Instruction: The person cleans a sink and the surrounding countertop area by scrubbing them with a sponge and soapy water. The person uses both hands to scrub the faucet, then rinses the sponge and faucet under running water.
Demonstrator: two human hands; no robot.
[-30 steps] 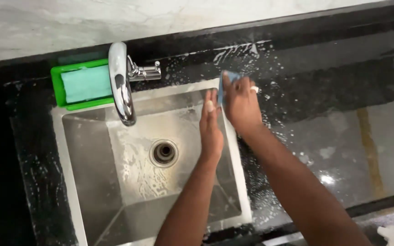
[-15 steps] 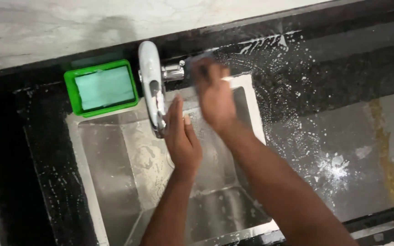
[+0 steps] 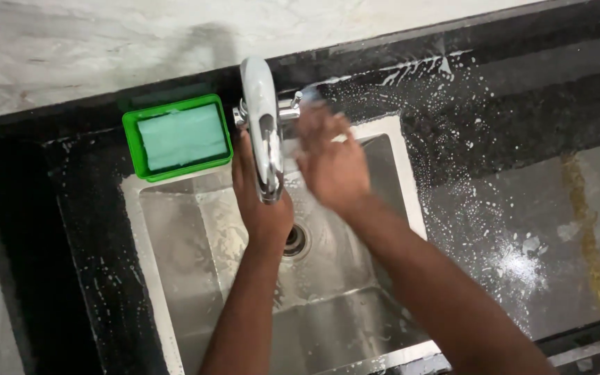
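Both hands have shifted leftward from the sink's right rim to the tap since the earlier frames.

Item: tap point(image 3: 261, 118), chrome, curved spout, glossy, mounted at the middle of the sink's back rim, spout reaching out over the basin. A short lever stub shows on its right side at the base.

Left hand point(image 3: 262, 198): under and behind the spout, partly hidden by it, fingers stretched up toward the tap base; whether they close on anything cannot be told.

Right hand point(image 3: 331, 163): just right of the tap, blurred, fingers loosely spread near the lever stub; a pale bluish smudge shows at the fingertips, too blurred to name. Grip cannot be told.

Sink point(image 3: 175, 278): steel, rectangular, wet, with a round drain point(image 3: 294, 241) just below the left wrist.

Soap tray point(image 3: 177, 137): bright green, rectangular, holding a pale green pad, at the sink's back left corner, just beside the tap.

Counter point(image 3: 508, 173): black stone, spattered with white suds and droplets right of the sink.
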